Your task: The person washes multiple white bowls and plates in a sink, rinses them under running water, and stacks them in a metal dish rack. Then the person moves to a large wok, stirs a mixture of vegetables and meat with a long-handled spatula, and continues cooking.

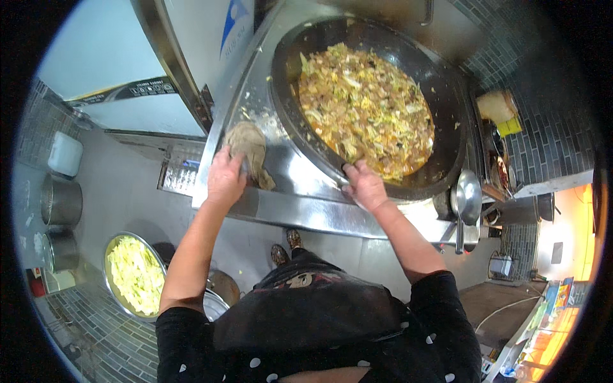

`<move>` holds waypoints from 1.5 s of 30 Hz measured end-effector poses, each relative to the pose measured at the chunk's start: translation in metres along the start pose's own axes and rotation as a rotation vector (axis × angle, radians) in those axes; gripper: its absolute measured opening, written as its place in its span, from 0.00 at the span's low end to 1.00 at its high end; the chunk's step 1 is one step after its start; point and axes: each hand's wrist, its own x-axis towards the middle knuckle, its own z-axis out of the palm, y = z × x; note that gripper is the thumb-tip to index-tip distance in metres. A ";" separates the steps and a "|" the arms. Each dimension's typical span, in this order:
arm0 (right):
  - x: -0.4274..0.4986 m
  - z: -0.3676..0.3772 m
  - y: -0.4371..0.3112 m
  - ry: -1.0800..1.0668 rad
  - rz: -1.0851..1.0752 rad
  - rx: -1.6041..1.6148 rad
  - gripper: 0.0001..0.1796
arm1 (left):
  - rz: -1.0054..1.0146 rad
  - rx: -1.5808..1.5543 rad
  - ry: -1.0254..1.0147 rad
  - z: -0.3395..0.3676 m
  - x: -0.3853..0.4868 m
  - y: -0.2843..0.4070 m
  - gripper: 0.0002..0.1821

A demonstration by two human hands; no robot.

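A large black wok (448,119) is set in a stainless steel stove top (287,177). Chopped cabbage and small pieces in orange-brown broth (368,115) lie in it. My right hand (366,184) is at the wok's near rim, thumb and fingers on either side of the edge. To the left, my left hand (226,174) touches the lower end of a crumpled tan cloth (249,141) on the steel; blur hides whether its fingers grip the cloth. Food scraps are scattered between cloth and wok. A steel ladle (468,196) rests at the stove's right front corner.
A steel bowl of cut cabbage (136,275) stands low at the left, near metal pots (62,198). A steamer cabinet (143,103) is beyond the stove's left side. Containers and a yellow packet (509,126) sit right of the wok. The stove's front edge runs before me.
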 end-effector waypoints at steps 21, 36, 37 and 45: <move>0.319 -0.044 0.091 -0.113 0.365 0.346 0.25 | -0.245 0.234 -0.487 0.026 0.097 -0.017 0.25; 0.619 -0.021 0.288 0.249 0.573 0.215 0.23 | -0.346 0.424 -0.804 0.044 0.118 -0.013 0.19; 0.620 -0.017 0.286 0.231 0.524 0.142 0.20 | -0.363 0.446 -0.832 0.045 0.118 -0.014 0.19; 0.540 0.036 0.204 -0.517 -0.036 -0.058 0.22 | -0.360 0.384 -0.714 0.048 0.114 -0.014 0.21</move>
